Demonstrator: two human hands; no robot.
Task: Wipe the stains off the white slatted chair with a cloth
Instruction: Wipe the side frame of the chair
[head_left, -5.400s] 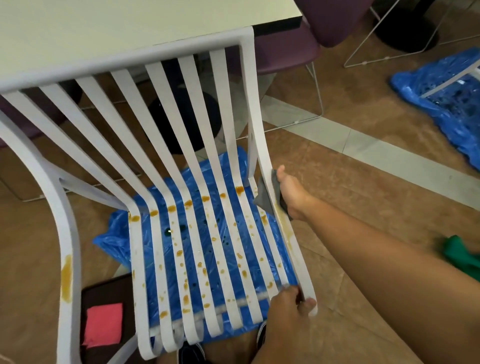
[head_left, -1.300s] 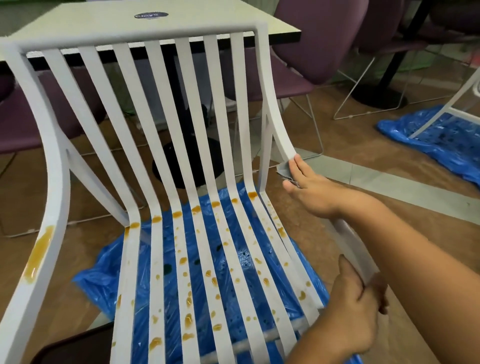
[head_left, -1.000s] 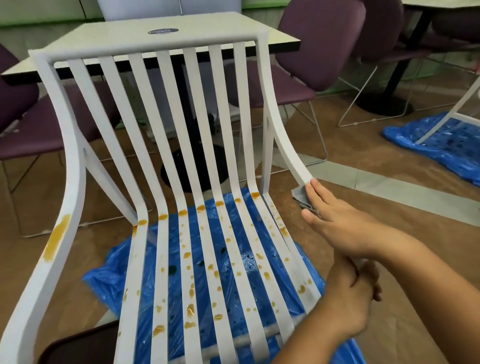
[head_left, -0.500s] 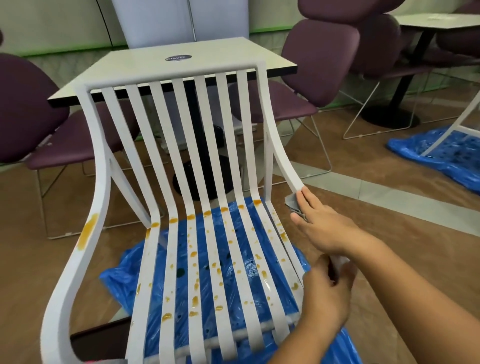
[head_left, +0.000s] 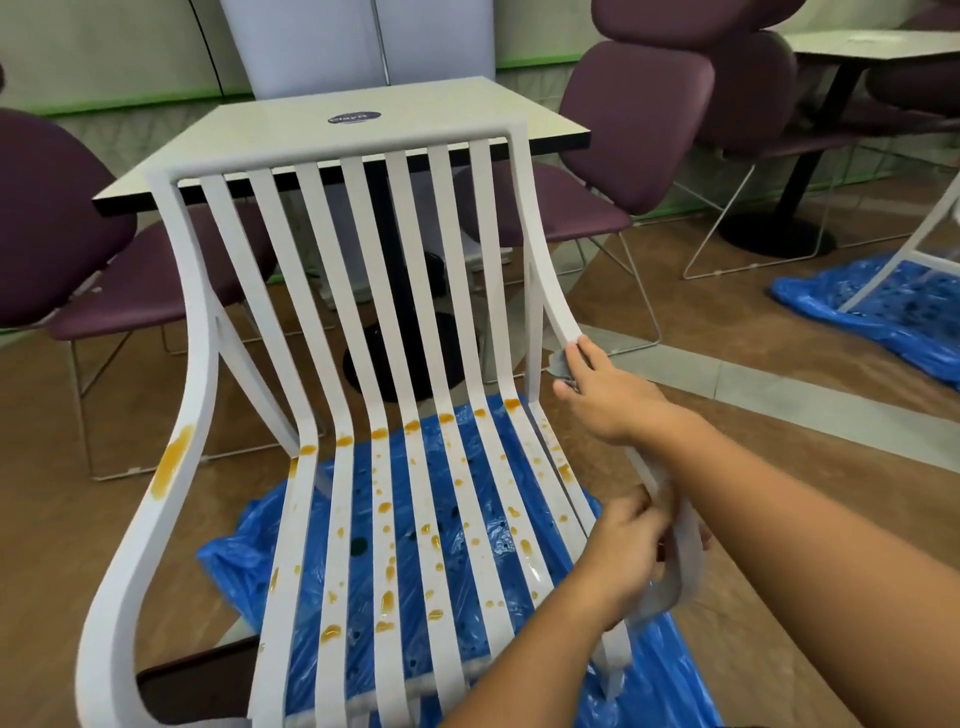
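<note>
The white slatted chair (head_left: 337, 150) faces me. Orange stains (head_left: 387, 597) dot its seat slats, and a long orange smear (head_left: 171, 460) runs down the left armrest. My right hand (head_left: 602, 405) holds a small grey cloth (head_left: 560, 362) against the curved upper part of the right armrest, fingers above and thumb below. My left hand (head_left: 628, 545) grips the front bend of the same armrest. My forearms hide the stretch of armrest between my two hands.
A blue plastic sheet (head_left: 234, 561) lies under the chair. Close behind it stands a white table (head_left: 415, 104), with purple chairs at the left (head_left: 47, 208) and right (head_left: 639, 119). Another blue sheet (head_left: 883, 317) lies on the brown floor at the right.
Since the first frame my right hand has slid the cloth up the right armrest, and in the last second it has held about the same spot. My left hand stays at the armrest's front.
</note>
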